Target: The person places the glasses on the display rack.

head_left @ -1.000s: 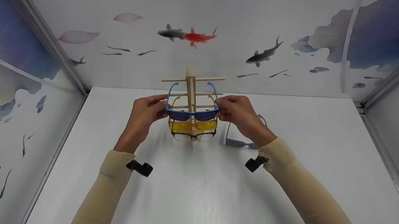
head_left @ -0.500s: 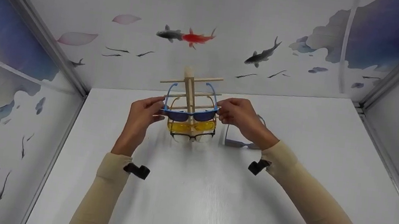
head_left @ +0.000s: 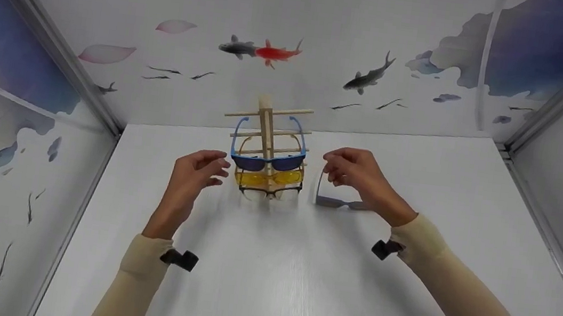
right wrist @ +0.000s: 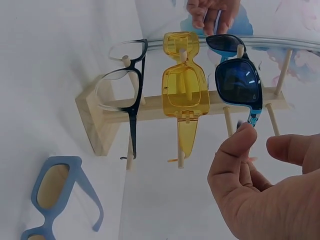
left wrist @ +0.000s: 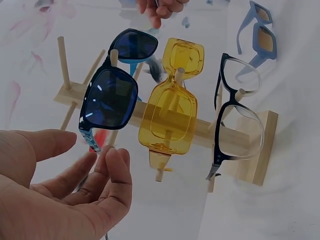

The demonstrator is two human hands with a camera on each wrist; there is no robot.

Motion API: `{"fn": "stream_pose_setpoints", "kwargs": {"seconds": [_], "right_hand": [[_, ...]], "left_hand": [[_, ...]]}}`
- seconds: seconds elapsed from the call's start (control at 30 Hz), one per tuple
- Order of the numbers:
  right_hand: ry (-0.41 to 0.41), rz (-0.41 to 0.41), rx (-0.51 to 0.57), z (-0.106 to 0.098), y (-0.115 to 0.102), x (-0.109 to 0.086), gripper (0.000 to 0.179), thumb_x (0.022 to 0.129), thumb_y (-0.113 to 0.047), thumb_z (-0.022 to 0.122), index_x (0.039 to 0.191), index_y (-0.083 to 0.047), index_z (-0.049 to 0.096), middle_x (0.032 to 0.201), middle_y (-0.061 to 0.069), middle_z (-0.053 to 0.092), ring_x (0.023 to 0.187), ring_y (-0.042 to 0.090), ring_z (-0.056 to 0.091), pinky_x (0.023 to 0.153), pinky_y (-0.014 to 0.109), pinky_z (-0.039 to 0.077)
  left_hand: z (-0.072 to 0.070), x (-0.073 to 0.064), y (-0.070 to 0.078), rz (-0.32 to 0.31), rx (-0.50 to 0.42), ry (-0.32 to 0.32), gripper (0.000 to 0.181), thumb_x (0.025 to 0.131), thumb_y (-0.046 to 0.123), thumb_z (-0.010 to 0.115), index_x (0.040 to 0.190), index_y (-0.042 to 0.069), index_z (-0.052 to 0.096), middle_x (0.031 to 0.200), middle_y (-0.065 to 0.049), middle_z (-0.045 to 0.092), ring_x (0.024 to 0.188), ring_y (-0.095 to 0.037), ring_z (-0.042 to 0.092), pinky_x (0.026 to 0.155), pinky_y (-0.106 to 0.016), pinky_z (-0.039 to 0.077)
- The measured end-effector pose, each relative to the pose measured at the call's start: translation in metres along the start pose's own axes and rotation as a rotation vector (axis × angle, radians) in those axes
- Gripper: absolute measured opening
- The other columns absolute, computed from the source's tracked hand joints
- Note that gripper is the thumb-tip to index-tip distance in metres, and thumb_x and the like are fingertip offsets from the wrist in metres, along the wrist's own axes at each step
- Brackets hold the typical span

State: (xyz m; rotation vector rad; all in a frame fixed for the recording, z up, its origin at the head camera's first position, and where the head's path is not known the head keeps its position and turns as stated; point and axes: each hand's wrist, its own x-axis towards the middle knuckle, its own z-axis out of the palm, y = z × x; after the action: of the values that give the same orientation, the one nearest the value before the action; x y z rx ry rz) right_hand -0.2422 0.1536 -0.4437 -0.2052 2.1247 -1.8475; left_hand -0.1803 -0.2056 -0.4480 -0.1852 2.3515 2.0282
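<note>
On a wooden rack [head_left: 266, 118] hang three pairs of glasses, one above another. Dark-lensed sunglasses with blue temples [head_left: 266, 162] are uppermost, then yellow glasses [left wrist: 170, 112], then black-and-clear eyeglasses [right wrist: 137, 80] lowest. My left hand [head_left: 187, 184] is just left of the blue sunglasses, thumb and fingers apart and holding nothing. To the right of the rack my right hand [head_left: 362, 176] hovers with loosely bent fingers, also holding nothing. Below it, grey-blue sunglasses [head_left: 332, 202] lie on the table, partly hidden by that hand in the head view.
The white table [head_left: 255, 283] reaches to a patterned back wall [head_left: 321, 12], with the rack standing close to it. Side walls enclose the left and right. The rack's top peg [head_left: 295, 111] carries no glasses and sticks out to both sides.
Both hands have let go of the blue sunglasses and drawn apart, the left one down and left, the right one to the right. The sunglasses stay on the rack.
</note>
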Motion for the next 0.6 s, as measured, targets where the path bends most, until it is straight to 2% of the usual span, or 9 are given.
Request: {"fn": "stream_pose_setpoints", "kwargs": {"seconds": [0.17,0.3,0.47,0.6], "right_hand": [[0.013,-0.005,-0.017,-0.011,0.006,-0.006,0.031,0.113,-0.022,0.065,0.129,0.004,0.072,0.103,0.012,0.072,0.086,0.02,0.067,0.078,0.026,0.061],[0.017,0.008,-0.028,-0.017,0.013,-0.011,0.033,0.113,-0.022,0.064,0.13,0.005,0.071,0.105,0.015,0.072,0.086,0.019,0.068,0.079,0.027,0.062],[0.017,0.014,-0.025,-0.023,0.022,-0.016,0.033,0.112,-0.021,0.063,0.13,0.007,0.07,0.103,0.013,0.072,0.086,0.018,0.068,0.08,0.027,0.062],[0.016,0.0,-0.038,-0.024,0.028,-0.022,0.033,0.112,-0.022,0.064,0.128,0.006,0.071,0.102,0.011,0.073,0.087,0.018,0.069,0.081,0.028,0.062]], "left_hand": [[-0.002,-0.014,-0.004,0.005,0.053,-0.012,0.031,0.111,0.021,0.067,0.134,0.001,0.075,0.126,-0.018,0.075,0.113,-0.031,0.072,0.092,-0.029,0.062],[-0.001,-0.022,-0.007,-0.011,0.079,-0.023,0.031,0.111,0.019,0.066,0.134,0.001,0.074,0.127,-0.02,0.075,0.114,-0.033,0.072,0.091,-0.029,0.062],[0.003,-0.027,-0.011,-0.021,0.098,-0.049,0.032,0.11,0.019,0.066,0.137,0.001,0.073,0.129,-0.019,0.074,0.113,-0.034,0.072,0.09,-0.029,0.062],[0.008,-0.029,-0.015,-0.026,0.107,-0.051,0.031,0.109,0.018,0.068,0.135,0.001,0.074,0.125,-0.016,0.077,0.111,-0.033,0.073,0.088,-0.029,0.061]]}}
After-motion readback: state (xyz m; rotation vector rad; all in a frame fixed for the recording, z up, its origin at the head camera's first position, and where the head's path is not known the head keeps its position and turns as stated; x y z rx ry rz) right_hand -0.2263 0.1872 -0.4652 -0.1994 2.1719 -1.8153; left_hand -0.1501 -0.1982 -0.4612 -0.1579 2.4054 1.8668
